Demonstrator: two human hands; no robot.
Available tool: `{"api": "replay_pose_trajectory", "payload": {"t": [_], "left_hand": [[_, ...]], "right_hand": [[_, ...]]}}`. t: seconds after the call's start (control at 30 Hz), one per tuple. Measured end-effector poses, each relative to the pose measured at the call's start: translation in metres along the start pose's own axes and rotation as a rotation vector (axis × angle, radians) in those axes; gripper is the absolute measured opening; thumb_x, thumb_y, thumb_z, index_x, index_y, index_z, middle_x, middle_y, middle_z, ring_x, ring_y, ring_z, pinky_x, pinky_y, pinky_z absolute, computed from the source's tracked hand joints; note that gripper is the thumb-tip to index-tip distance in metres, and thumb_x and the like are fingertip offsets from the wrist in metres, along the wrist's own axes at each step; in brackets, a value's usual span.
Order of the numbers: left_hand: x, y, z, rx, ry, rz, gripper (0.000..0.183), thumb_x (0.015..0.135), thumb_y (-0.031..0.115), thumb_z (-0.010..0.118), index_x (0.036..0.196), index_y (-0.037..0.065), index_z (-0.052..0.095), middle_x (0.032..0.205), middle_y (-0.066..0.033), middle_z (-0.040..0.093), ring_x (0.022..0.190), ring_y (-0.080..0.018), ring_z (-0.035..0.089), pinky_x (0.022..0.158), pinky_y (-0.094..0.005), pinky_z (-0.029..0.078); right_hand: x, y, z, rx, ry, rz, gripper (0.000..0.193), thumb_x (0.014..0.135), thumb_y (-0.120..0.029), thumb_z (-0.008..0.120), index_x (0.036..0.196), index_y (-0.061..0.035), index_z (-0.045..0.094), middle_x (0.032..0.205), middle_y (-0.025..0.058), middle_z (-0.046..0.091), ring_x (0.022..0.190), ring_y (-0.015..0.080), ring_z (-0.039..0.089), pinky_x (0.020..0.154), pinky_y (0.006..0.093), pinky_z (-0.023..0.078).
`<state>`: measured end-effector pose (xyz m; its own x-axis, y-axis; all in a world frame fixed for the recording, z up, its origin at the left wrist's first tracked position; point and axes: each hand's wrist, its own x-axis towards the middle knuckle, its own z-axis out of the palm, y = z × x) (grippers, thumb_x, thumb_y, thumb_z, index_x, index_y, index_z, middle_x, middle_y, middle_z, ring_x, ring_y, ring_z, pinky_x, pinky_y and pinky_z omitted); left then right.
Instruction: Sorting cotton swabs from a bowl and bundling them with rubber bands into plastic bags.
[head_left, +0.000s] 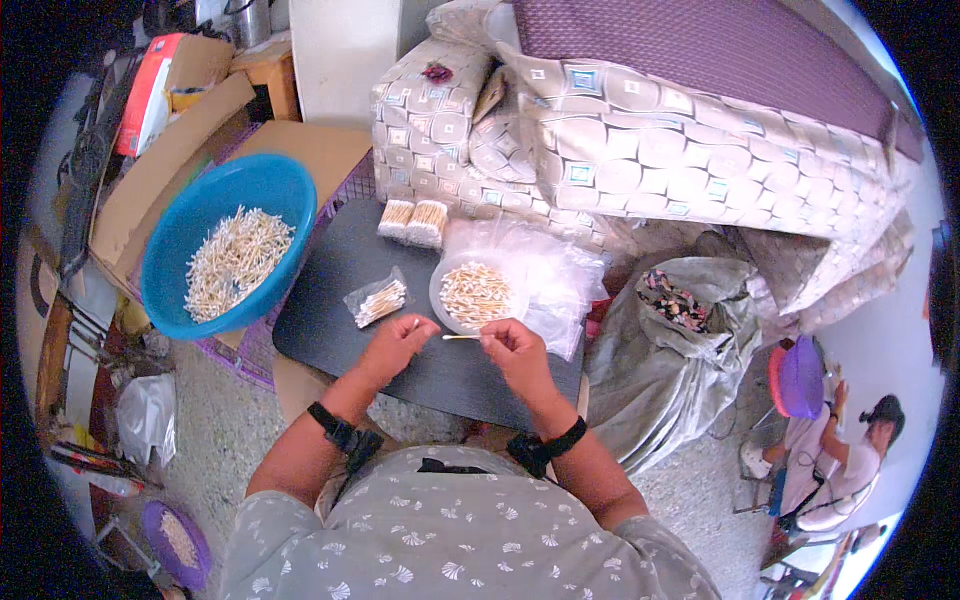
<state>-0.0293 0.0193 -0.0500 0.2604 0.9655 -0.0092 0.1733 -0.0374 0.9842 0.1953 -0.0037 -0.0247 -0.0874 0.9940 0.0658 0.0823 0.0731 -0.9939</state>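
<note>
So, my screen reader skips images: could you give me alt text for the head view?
Two hands, left hand and right hand, hold a cotton swab between them over a dark board, beside a plate of swabs and a blue basin.

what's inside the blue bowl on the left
The blue bowl holds a loose heap of cotton swabs. The heap covers much of the bottom, so anything beneath it is hidden.

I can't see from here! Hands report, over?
Left hand, right hand pinching one thin wooden cotton swab between them. Above flat black board. Nothing blocking.
</note>
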Motion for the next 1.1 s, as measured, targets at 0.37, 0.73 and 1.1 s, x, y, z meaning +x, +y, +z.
{"api": "replay_pose_trajectory", "payload": {"t": [0.37, 0.73, 1.1], "left_hand": [[-0.042, 0.060, 0.015, -0.348, 0.060, -0.096, 0.015, 0.088, 0.016, 0.062, 0.099, 0.006, 0.064, 0.079, 0.0002, 0.064, 0.052, -0.0017, 0.039, 0.045, -0.0177, 0.031], [-0.055, 0.093, 0.018, -0.139, 0.058, 0.148, 0.016, 0.086, 0.011, 0.063, 0.099, 0.004, 0.066, 0.077, 0.0039, 0.059, 0.065, -0.0033, 0.048, 0.056, -0.0185, 0.038], [-0.043, 0.106, 0.022, -0.245, -0.032, 0.218, 0.015, 0.085, 0.006, 0.064, 0.100, 0.004, 0.065, 0.081, 0.0042, 0.061, 0.064, -0.0015, 0.046, 0.054, -0.0170, 0.035]], "right_hand": [[-0.025, -0.017, 0.019, 0.082, -0.060, -0.121, 0.011, 0.086, -0.013, 0.063, 0.093, -0.0036, 0.061, 0.078, -0.0031, 0.059, 0.068, 0.0049, 0.051, 0.060, 0.0215, 0.043], [-0.043, -0.034, 0.023, 0.218, -0.137, -0.063, 0.013, 0.085, -0.014, 0.064, 0.091, -0.0033, 0.064, 0.079, -0.0016, 0.061, 0.070, 0.0059, 0.052, 0.062, 0.0230, 0.044], [-0.036, -0.051, 0.014, 0.208, -0.073, -0.180, 0.008, 0.083, -0.008, 0.066, 0.087, -0.0023, 0.061, 0.076, -0.0028, 0.058, 0.069, 0.0041, 0.050, 0.061, 0.0205, 0.042]]}}
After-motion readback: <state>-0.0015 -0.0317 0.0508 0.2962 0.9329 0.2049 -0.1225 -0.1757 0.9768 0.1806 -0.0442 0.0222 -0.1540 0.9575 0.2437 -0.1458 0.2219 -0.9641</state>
